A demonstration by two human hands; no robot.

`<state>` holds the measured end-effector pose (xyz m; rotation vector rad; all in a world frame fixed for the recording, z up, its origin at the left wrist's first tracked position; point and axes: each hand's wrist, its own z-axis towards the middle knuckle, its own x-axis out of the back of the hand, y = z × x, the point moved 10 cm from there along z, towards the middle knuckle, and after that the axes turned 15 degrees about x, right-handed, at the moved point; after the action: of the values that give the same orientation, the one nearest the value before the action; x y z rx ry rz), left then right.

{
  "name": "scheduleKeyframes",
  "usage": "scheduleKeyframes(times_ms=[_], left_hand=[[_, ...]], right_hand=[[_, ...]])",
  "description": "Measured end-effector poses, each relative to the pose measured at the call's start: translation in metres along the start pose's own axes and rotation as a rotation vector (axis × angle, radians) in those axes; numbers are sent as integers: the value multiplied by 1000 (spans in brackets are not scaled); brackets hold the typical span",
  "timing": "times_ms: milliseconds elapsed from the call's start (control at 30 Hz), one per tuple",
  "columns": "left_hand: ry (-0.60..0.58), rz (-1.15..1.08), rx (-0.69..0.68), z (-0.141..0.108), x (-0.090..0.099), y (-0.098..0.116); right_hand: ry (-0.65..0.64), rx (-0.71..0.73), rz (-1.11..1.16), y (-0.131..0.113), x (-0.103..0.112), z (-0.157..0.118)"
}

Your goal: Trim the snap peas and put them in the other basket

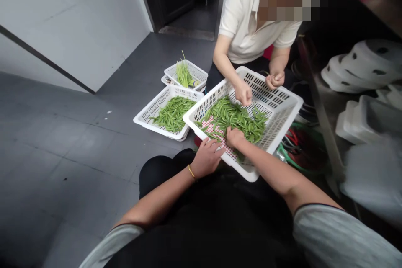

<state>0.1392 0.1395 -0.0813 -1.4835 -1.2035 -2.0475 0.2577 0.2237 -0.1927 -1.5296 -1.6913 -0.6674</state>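
Note:
A large white slotted plastic basket [282, 109] sits tilted in front of me, partly filled with green pea pods [232, 113]. Some red-and-white patterned bottom shows among the pods. On its near left rim is my left hand [207, 158], fingers closed over the edge; a yellow bracelet circles that wrist. My right hand [235, 137] reaches inside, down at the near side of the pods, its fingers curled together. The fingertips are hidden, so what they hold cannot be made out.
Opposite me a person in a white shirt [248, 21] has a hand [243, 93] over the basket and another [275, 80] at its far rim. A smaller white basket [144, 118] of pods and a tray of green stalks [185, 74] stand left. White containers [361, 117] line the right.

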Motion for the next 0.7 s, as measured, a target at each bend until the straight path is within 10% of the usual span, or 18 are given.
scheduleKeyframes(times_ms=[400, 700], left_hand=[[-58, -197, -19, -12, 15, 12], [-108, -772, 358, -36, 53, 6]], right_hand=[[70, 35, 66, 36, 37, -55], [362, 93, 473, 59, 62, -96]])
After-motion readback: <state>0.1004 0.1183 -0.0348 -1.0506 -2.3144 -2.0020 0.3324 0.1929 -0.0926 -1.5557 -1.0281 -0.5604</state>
